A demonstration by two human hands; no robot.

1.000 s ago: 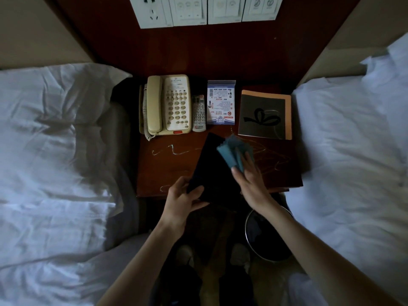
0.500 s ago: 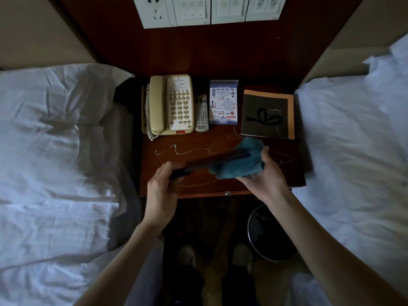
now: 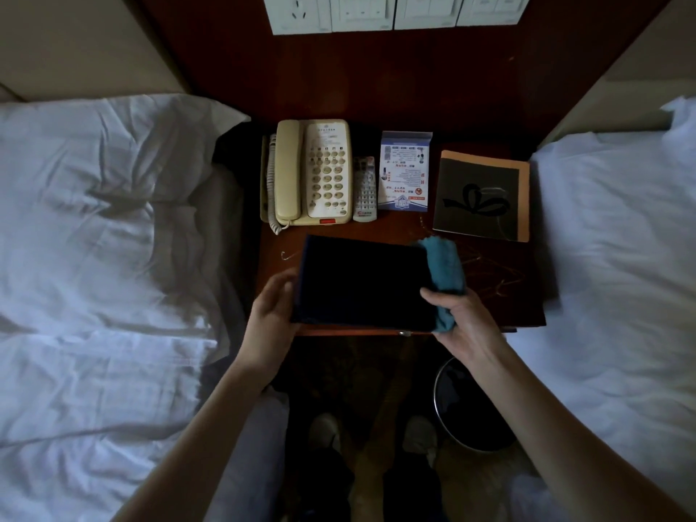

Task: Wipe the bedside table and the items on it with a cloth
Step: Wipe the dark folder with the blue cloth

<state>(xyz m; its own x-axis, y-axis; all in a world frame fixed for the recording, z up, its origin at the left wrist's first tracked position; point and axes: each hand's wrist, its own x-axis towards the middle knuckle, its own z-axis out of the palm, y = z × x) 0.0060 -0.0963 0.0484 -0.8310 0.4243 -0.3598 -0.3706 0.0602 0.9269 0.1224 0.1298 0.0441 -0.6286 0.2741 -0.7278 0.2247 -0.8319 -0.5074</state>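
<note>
A flat black folder (image 3: pixel 361 282) lies level over the front of the dark red bedside table (image 3: pixel 501 303). My left hand (image 3: pixel 273 308) grips its left edge. My right hand (image 3: pixel 457 318) holds its right edge together with a teal cloth (image 3: pixel 444 265), which wraps around that edge. At the back of the table sit a cream telephone (image 3: pixel 310 173), a white remote control (image 3: pixel 364 190), a blue and white leaflet stand (image 3: pixel 403 171) and a black booklet with an orange border (image 3: pixel 482 195).
White beds (image 3: pixel 94 239) flank the table on both sides. A round dark waste bin (image 3: pixel 470 405) stands on the floor below the table's right front. A white switch and socket panel (image 3: pixel 391 11) is on the wooden wall behind. My shoes (image 3: pixel 324 431) show below.
The black folder was tilted, then turned edge-on, and now lies flat with its broad face up. The cloth has moved from the folder's face to its right edge.
</note>
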